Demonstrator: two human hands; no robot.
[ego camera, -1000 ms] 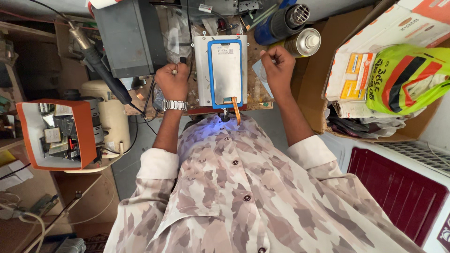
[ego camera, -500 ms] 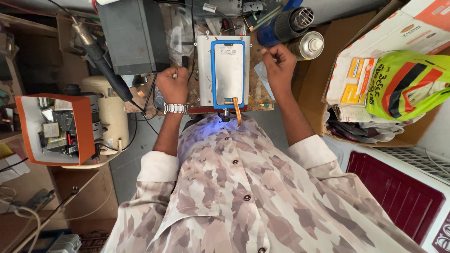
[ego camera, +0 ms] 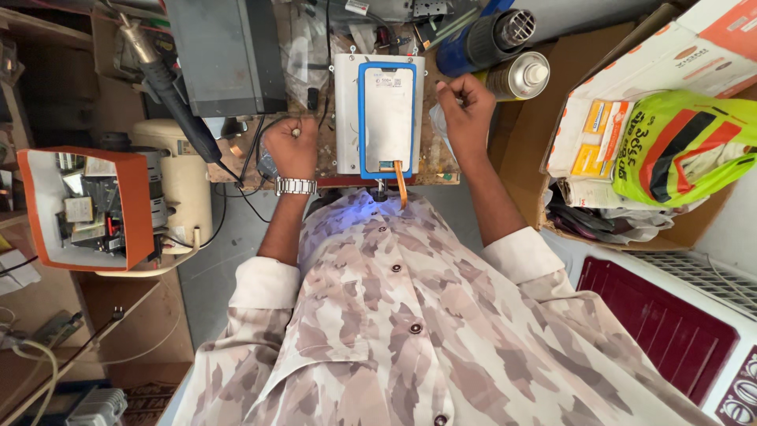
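Both hands closed in fists beside the blue-framed phone screen [ego camera: 387,118]; left hand [ego camera: 290,146] pinches something small, right hand [ego camera: 467,110] too, what I cannot tell; pull evenly, I judge.

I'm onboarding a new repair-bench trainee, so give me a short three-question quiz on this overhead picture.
1. True or false: the blue-framed phone screen panel lies on the white rectangular plate between the two hands.
2. Which hand wears the silver metal wristwatch? A) left B) right
3. Fill in: the silver spray can with the white cap lies beyond the ____ hand.

Key: 1 true. 2 A: the left hand, closed in a fist at the plate's side. 3 right: the right hand, also closed in a fist beside the plate.
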